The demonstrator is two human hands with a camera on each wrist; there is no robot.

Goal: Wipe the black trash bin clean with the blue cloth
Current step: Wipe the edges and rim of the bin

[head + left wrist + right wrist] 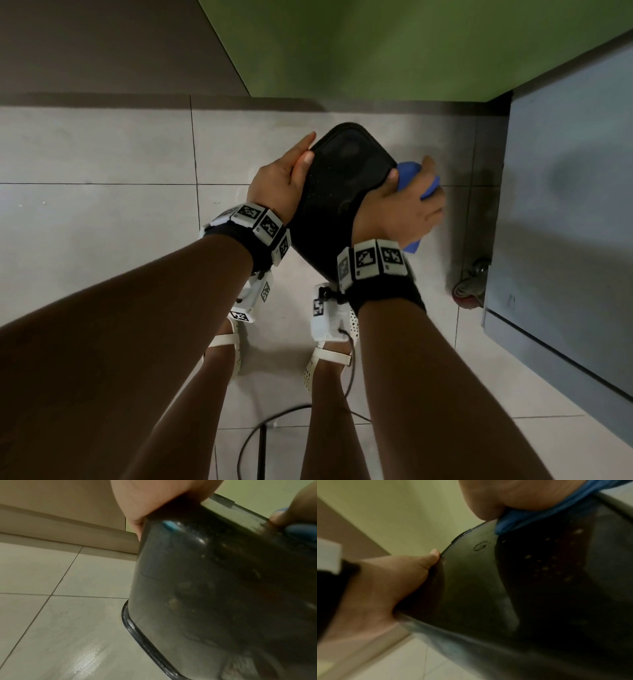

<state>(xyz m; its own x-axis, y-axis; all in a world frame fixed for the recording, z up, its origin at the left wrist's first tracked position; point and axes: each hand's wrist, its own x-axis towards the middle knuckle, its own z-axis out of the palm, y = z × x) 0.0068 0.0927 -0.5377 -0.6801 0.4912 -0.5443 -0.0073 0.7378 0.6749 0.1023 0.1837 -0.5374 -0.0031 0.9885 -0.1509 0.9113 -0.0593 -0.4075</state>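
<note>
Black trash bin point(337, 192) is turned upside down and tilted over the tiled floor point(102, 154), its rim touching a tile in the left wrist view. The left hand point(277, 181) steadies its left side, fingers straight, thumb laid across the upturned base. The right hand point(407, 209) curls around the blue cloth point(409, 171), pressing it against the bin's right edge.
</note>
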